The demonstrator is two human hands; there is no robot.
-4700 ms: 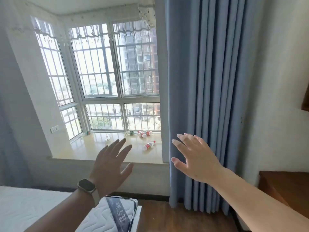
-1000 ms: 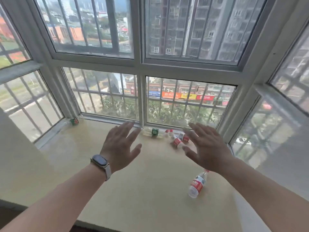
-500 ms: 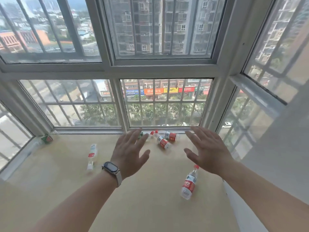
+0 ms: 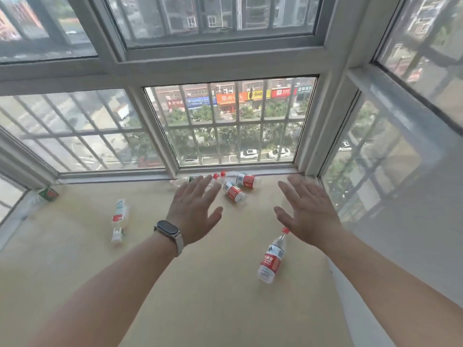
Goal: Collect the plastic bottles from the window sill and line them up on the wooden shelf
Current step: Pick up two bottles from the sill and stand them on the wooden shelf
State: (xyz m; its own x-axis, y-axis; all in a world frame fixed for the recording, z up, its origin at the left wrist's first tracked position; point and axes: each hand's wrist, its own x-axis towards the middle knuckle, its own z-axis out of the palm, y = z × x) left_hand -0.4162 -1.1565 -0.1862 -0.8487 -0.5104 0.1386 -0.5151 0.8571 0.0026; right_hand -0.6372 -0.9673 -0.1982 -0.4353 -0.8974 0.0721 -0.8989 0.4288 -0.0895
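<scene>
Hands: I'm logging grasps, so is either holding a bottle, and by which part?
Nothing is held: the left hand and right hand are open, fingers spread, above the window sill.

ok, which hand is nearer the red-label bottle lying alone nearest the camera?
Right. The right hand is just past the cap of the bottle, slightly to its right; the left hand is farther off, to its upper left in the view.

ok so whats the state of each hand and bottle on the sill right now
left hand, open, holding nothing
right hand, open, holding nothing
nearest red-label bottle, on its side, cap on
left-side bottle, on its side
front window bottle, on its side
back window bottle, on its side
half-hidden bottle, on its side, partly covered
corner green-label bottle, blurred, apparently on its side
</scene>
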